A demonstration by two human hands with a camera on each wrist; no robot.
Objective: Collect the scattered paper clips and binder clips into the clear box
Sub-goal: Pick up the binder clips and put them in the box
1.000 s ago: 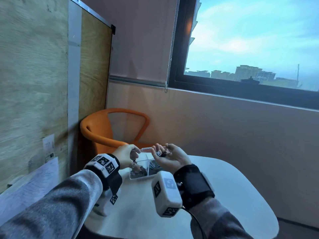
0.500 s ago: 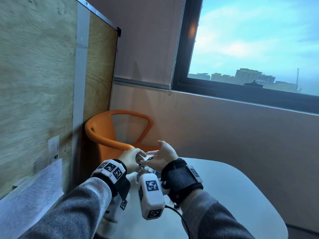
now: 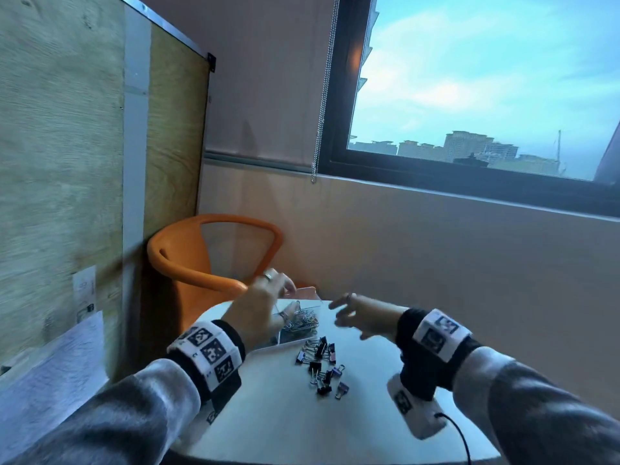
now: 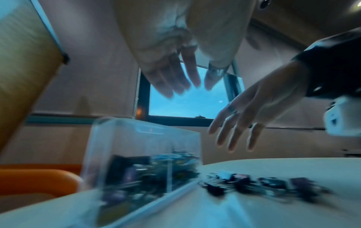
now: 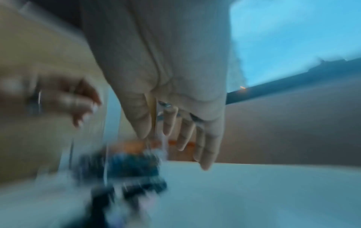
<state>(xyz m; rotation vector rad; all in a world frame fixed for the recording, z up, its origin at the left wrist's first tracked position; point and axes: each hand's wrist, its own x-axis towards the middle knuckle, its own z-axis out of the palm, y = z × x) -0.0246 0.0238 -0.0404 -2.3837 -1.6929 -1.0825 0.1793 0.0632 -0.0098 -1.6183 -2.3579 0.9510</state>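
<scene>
From the head view, my left hand (image 3: 265, 305) hovered over the clear box (image 3: 295, 327) near the table's (image 3: 369, 397) far left edge, my right hand (image 3: 364, 317) beside it, fingers spread, empty. Binder clips (image 3: 320, 362) lay scattered just beside the box. At my left wrist, fingers (image 4: 175, 77) hung straight, holding nothing. The right wrist view was blurred; fingers (image 5: 187, 131) looked loosely extended.

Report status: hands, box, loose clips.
Left hand and right hand open, empty. Clear box open, paper clips inside. Binder clips loose on table.
</scene>
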